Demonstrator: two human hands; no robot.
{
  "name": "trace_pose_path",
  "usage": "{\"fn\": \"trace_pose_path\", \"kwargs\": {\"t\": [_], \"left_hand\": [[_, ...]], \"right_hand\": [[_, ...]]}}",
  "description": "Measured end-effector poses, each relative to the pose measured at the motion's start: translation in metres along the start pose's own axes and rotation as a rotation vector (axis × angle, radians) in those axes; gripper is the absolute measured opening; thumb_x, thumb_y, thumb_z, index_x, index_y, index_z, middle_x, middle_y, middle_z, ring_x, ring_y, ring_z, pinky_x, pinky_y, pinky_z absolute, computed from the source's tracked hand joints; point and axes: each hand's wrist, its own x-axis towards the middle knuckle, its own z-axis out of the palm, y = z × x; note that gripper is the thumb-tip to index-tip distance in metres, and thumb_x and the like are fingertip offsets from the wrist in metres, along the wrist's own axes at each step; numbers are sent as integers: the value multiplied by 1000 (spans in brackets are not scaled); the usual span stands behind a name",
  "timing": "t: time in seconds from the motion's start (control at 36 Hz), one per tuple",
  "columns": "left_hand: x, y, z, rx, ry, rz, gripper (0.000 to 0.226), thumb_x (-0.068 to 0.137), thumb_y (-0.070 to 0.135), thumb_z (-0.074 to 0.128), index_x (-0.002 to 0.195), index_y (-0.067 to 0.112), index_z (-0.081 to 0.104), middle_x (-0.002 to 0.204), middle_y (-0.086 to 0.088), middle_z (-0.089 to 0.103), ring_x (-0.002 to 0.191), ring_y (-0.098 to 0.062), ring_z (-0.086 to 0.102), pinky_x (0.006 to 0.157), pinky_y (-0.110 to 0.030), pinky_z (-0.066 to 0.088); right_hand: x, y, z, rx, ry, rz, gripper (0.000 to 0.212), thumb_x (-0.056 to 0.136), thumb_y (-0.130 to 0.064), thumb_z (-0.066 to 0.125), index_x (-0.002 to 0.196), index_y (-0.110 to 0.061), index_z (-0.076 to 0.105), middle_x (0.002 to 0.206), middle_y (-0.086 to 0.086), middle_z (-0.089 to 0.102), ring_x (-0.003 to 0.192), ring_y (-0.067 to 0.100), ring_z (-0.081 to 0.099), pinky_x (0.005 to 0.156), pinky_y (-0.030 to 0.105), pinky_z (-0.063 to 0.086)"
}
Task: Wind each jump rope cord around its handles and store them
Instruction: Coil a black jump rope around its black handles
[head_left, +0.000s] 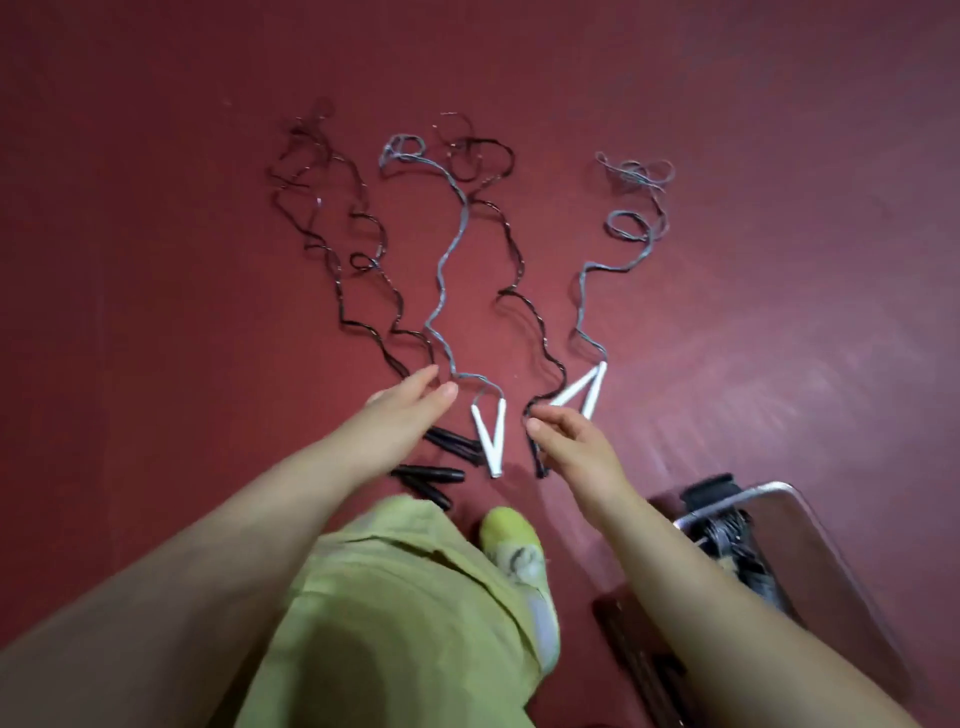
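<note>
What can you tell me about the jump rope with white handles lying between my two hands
The jump rope with white handles has two slim, smooth white handles, plastic by the look, lying on the dark red floor in a narrow V, tips joined at the near end. A thin grey-blue cord leaves their far ends and snakes away in waves, unwound, ending in a small tangle of loops. A black handle lies against its left side. Neither hand touches it.

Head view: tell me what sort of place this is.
Probably a gym or sports hall, though I can't be sure: a bare dark-red smooth floor, several jump ropes with black and white handles laid out on it, and a metal-framed storage container beside them.
</note>
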Motion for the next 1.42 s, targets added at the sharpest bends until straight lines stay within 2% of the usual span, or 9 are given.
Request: {"fn": "trace_pose_path", "kwargs": {"t": [0.31,0.56,0.64,0.72,0.86,1.08,1.25,1.33,1.42], "left_hand": [[32,-147,-29,-300,75,-189,58,95,55,38,147,28,33,152,3,35,142,-15,27,117,-31,18],[43,-251,22,-581,71,-422,54,99,41,39,144,12,38,147,-2,42,137,-15,36,114,-25,21],[50,-275,29,-599,64,-495,52,101,38,33,143,8,40,148,-9,41,140,-19,33,116,-30,18],[60,-294,33,-643,83,-541,56,100,43,33,143,7,41,149,-9,41,140,-19,33,114,-27,19],[80,-310,37,-712,78,-578,55,101,42,30,137,5,48,143,-8,47,133,-17,40,82,-14,27],[71,-316,27,-886,141,-648,59,97,53,31,140,15,45,134,-9,56,128,-20,46,102,-30,26],[36,-282,-3,-1108,14,-587,72,85,69,30,139,22,40,139,-3,48,126,-23,46,107,-37,27],[9,-259,-26,-1263,-17,-444,72,65,70,45,122,26,54,120,-3,61,110,-22,58,92,-39,44],[-18,-235,-49,-1280,-33,-276,48,79,52,53,101,11,64,86,-7,71,79,-20,69,78,-38,53]], "right_hand": [[77,37,133,-194,-186,98,6,92,-21,63,89,-19,66,90,1,68,86,13,60,86,31,49],[132,148,177,-442,-110,289,36,82,-50,69,87,-15,71,89,2,73,86,15,66,92,35,50],[154,175,187,-757,-99,272,48,67,-70,67,85,-26,73,92,-4,74,96,19,68,90,34,52],[169,192,200,-1167,-88,202,84,51,-88,51,111,-32,68,113,-2,69,113,24,60,96,39,48],[186,208,217,-1560,-293,33,51,81,-39,65,128,-23,52,124,8,60,117,29,54,92,35,44],[184,164,249,-869,-457,138,12,86,-20,71,90,-16,60,83,-2,62,82,16,57,67,23,43],[134,91,291,-398,-525,197,16,88,-13,67,80,-16,54,75,2,52,72,16,50,73,33,44],[101,45,311,-267,-616,196,17,91,-7,62,79,-12,51,73,4,52,67,16,51,69,30,45],[69,2,323,-250,-676,176,16,92,-9,61,80,-12,51,71,3,52,64,16,52,67,30,46]]}}
